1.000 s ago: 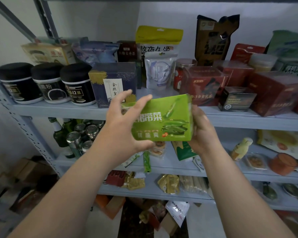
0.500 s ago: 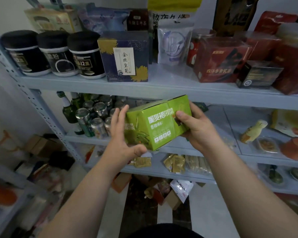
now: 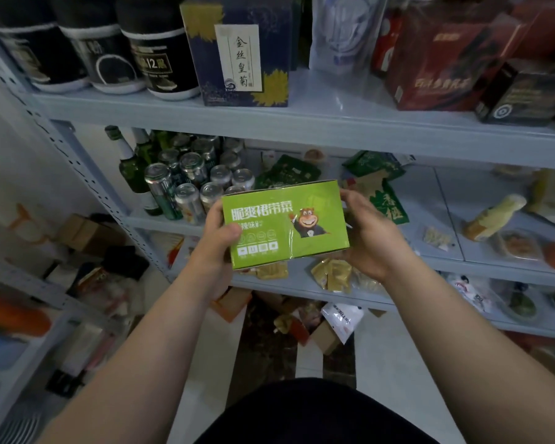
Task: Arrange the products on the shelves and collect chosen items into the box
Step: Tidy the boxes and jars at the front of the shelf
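The green box (image 3: pixel 285 224) is held in the air in front of the middle shelf (image 3: pixel 446 251), just before the cans (image 3: pixel 189 187). Its long axis runs left to right, the right end a little higher, and the bear-printed face is turned toward the camera. The left hand (image 3: pixel 217 241) clasps the left end with its thumb over the front. The right hand (image 3: pixel 369 238) grips the right end, fingers (image 3: pixel 350 200) curled round the edge. Half a second ago a corner faced the camera and the left hand lay flatter against the end.
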The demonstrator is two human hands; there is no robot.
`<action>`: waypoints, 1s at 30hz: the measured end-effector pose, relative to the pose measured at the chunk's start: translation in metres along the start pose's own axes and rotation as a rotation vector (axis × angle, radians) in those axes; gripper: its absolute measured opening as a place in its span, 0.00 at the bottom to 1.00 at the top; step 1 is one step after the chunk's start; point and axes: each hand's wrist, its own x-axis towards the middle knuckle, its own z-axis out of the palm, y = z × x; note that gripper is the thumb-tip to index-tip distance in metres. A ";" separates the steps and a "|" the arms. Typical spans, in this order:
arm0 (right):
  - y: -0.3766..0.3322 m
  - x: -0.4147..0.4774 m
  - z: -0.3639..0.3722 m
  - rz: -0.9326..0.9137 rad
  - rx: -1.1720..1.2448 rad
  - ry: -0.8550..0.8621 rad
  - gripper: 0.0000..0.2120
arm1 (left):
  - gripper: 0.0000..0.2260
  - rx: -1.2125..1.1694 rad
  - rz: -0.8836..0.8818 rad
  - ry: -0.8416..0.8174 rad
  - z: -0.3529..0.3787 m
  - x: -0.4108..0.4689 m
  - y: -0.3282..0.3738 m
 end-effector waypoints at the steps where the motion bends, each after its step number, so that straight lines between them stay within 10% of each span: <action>1: 0.003 0.004 -0.006 0.034 -0.048 -0.033 0.19 | 0.42 -0.022 -0.018 -0.002 0.000 -0.001 -0.004; 8: 0.037 0.013 -0.019 0.378 0.112 -0.030 0.32 | 0.28 -0.241 -0.272 0.087 0.007 -0.004 -0.020; 18: 0.036 0.025 -0.015 0.295 0.243 0.020 0.30 | 0.16 -0.084 -0.282 0.466 -0.021 0.020 -0.021; 30: 0.049 0.019 0.006 -0.151 0.061 -0.030 0.11 | 0.26 -0.138 -0.227 0.150 -0.015 0.010 -0.009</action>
